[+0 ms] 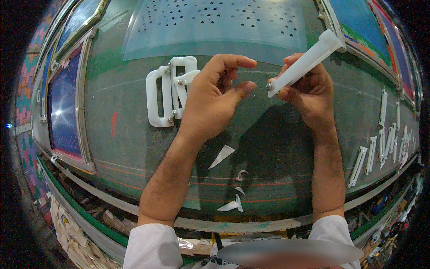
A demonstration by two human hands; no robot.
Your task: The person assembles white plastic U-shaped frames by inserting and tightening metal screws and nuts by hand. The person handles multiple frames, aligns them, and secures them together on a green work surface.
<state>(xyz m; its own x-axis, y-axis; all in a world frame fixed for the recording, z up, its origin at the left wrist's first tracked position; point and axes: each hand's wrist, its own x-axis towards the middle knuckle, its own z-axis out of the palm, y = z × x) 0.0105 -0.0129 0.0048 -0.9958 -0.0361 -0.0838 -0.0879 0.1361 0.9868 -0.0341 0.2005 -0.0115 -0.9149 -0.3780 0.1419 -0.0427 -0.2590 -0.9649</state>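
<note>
My right hand point(309, 92) grips a long white handle-like piece point(309, 58) that slants up to the right. A small metal bolt point(269, 87) sits at its lower end, next to my right thumb and fingers. My left hand point(215, 87) hovers to the left of it, thumb and forefinger apart with a gap between them, holding nothing. Partly behind that hand lie several white slotted handles point(153, 96) with metal bolts at their ends, some overlapping.
White scraps point(221, 157) lie on the dark green table point(121, 139) near its front edge. Several narrow white strips with end fittings point(357, 167) rest at the right. A translucent sheet with dark dots point(201, 40) covers the back. Framed panels point(80, 107) stand left and right.
</note>
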